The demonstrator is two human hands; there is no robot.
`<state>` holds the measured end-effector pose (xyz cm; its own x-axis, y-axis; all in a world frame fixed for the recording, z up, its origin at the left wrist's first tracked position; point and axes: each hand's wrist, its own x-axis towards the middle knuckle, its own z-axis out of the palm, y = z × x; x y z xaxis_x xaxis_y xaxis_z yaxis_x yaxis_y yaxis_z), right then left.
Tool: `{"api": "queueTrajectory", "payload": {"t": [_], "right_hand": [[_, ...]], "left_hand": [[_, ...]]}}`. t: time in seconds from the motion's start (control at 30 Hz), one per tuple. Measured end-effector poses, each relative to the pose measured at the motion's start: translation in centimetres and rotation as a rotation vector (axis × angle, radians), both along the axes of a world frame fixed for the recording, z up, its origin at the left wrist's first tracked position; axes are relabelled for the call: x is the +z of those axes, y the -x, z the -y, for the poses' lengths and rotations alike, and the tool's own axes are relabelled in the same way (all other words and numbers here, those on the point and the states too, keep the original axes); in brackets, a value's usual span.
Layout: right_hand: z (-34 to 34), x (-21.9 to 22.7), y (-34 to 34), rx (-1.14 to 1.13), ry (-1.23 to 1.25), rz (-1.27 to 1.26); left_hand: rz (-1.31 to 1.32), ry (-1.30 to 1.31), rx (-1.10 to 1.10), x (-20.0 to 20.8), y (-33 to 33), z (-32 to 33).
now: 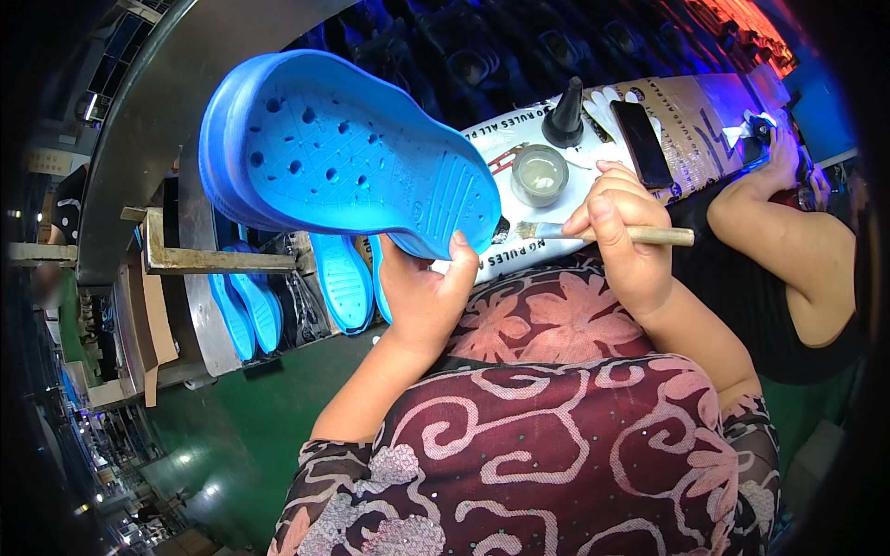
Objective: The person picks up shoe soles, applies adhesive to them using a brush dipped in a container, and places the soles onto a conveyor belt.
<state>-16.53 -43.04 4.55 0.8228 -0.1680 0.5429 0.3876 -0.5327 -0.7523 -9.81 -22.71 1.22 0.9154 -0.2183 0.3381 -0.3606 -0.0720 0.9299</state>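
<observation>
A big blue foam shoe sole (362,167) with round holes and ridges is held up at its narrow end by my left hand (426,287), the thumb along its edge. My right hand (626,236) grips a flat brush (649,235) by its wooden handle, bristles pointing left, just short of the sole's tip. Behind the brush a small jar (539,176) of cloudy liquid stands on the printed white covering (496,130) of the table. Beside the jar rises a black cone-shaped bottle (565,116).
A dark phone (641,144) lies on the table to the right of the jar. More blue soles (341,283) rest below on the left, near a metal bracket (209,259). Another person's arm (788,232) reaches in at the right. Black moulded items (473,65) fill the back.
</observation>
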Motion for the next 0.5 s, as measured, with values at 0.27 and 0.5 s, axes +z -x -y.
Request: {"api": "queueTrajectory", "payload": {"t": [0.27, 0.5], "right_hand": [[-0.2, 0.6, -0.9, 0.038, 0.237, 0.034], [1.6, 0.4, 0.6, -0.062, 0.086, 0.042]], "left_hand": [[-0.079, 0.03, -0.022, 0.5, -0.2, 0.3], [-0.104, 0.064, -0.053, 1.1, -0.3, 0.1]]}}
